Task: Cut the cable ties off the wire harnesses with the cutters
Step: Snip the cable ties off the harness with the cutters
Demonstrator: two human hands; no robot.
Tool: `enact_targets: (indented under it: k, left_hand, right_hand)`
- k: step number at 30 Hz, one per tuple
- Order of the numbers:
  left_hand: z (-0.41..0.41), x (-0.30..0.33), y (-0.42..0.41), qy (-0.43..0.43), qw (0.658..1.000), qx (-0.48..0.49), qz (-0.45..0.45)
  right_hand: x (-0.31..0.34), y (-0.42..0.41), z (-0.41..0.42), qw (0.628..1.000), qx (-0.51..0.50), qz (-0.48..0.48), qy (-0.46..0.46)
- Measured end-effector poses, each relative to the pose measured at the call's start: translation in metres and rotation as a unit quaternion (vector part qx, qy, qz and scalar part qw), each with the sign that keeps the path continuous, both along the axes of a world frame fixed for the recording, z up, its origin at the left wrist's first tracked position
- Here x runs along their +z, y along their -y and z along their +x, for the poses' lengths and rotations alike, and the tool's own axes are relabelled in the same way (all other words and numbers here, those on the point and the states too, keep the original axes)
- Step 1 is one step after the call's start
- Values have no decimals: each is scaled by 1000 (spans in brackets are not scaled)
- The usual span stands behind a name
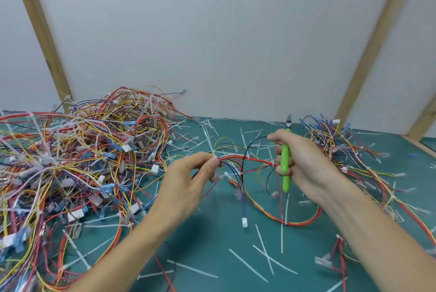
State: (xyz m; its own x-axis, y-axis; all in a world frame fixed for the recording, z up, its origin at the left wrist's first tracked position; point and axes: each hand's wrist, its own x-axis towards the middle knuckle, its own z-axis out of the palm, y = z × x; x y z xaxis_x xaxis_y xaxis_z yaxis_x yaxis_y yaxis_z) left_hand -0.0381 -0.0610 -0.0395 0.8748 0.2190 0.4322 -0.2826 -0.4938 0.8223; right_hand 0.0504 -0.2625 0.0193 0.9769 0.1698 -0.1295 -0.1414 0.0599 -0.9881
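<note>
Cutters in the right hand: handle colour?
Bright green handles on the cutters, with dark metal jaws at the top; seen in the head view.

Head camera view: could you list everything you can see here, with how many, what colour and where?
Big harness pile: one, red, yellow, blue and white wires, left on the mat.
Small harness pile: one, same mixed colours, far right.
Held harness: one, mostly red, stretched between both hands, its loop resting on the mat.
Cutters: one, green handles, tips pointing up, in the right hand.
Cut ties: many, white, scattered over the mat.
Mat: one, teal, covering the table.
Wall: white, with tan wooden strips, behind.
Left hand: fingers pinch the held harness.
Right hand: grips the cutters and holds the harness's other end.
</note>
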Motion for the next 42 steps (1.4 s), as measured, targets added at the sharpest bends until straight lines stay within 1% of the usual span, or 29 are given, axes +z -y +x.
enact_targets:
  k: [2, 4, 6, 7, 8, 9, 11, 12, 13, 14, 15, 16, 17, 18, 19, 20, 22, 24, 26, 31, 37, 42]
  left_hand:
    - [1, -2, -1, -7, 1000, 7, 6]
    - [3, -3, -2, -9, 999, 30, 13]
    - [4, -3, -2, -5, 999, 35, 20]
    - [5, -4, -1, -1, 999, 32, 26]
    - [5, -6, 1, 2, 999, 28, 33]
    - [6, -7, 2, 5, 999, 28, 39]
    - [5, -7, 3, 19, 998, 25, 47]
    - [5, -7, 3, 30, 998, 19, 60]
    - [5, -7, 3, 42, 996, 13, 80]
    - [4, -7, 2, 52, 994, 8, 100]
    - [4, -6, 0, 59, 992, 5, 111]
    - [3, -5, -1, 64, 992, 1, 111]
    - [3, -4, -3, 71, 992, -6, 102]
    - [2, -3, -4, 79, 993, -11, 87]
    - [1, -1, -5, 88, 994, -14, 66]
    - [1, 0, -5, 93, 995, -15, 41]
    - [0, 2, -5, 91, 996, -12, 3]
    - [-1, 3, -5, 89, 996, -9, 4]
    - [-2, 3, -4, 92, 996, -9, 13]
    - [-4, 4, -4, 107, 993, 3, 53]
    - [-4, 4, -5, 109, 992, 17, 63]
    - [-6, 4, -6, 114, 991, 28, 66]
  right_hand:
    - [5, 10, -6, 999, 25, 13, 34]
    - [13, 13, -20, 995, 30, 43, 79]
    - [22, 12, -37, 986, 38, 70, 149]
    - [26, 10, -47, 977, 62, 57, 198]
    - [30, 8, -58, 964, 111, 26, 242]
    - [33, 5, -69, 948, 176, -6, 265]
    - [32, -4, -82, 922, 291, -54, 250]
    - [29, -8, -84, 918, 305, -72, 241]
    - [27, -11, -82, 925, 287, -75, 236]
    - [26, -13, -76, 940, 245, -64, 227]
    - [26, -12, -67, 955, 190, -54, 223]
    - [27, -8, -56, 961, 135, -61, 235]
    - [28, -2, -44, 955, 92, -97, 264]
    - [27, 5, -33, 938, 66, -160, 301]
    - [24, 13, -24, 912, 59, -228, 336]
    - [19, 18, -18, 887, 61, -288, 355]
    - [7, 22, -15, 849, 79, -366, 372]
    - [1, 22, -16, 824, 113, -406, 378]
    - [0, 24, -15, 807, 121, -433, 383]
    - [6, 26, -15, 796, 114, -429, 412]
    - [8, 24, -15, 756, 129, -459, 449]
    - [6, 23, -13, 753, 127, -451, 463]
